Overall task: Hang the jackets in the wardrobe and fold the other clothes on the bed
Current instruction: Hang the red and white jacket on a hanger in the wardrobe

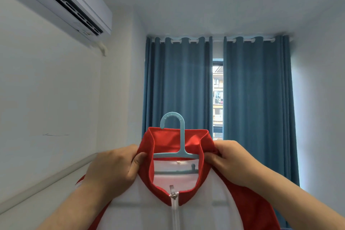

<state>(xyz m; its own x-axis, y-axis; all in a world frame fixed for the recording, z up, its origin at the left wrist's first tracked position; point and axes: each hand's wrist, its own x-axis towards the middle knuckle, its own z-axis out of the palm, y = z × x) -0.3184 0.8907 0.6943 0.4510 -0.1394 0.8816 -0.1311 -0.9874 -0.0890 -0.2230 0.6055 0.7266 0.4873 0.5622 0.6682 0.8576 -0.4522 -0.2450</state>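
The left hand and right hand are each pinching a side of the red collar of the jacket, holding it up before blue curtains. A light blue hanger is sitting inside the collar, hook upright.

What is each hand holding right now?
Left hand: grips the red jacket collar.
Right hand: grips the same collar, opposite side.

A red-and-white jacket sits upright on a light blue hanger. Its white zip is closed to the red collar, and the hook rises above the collar.
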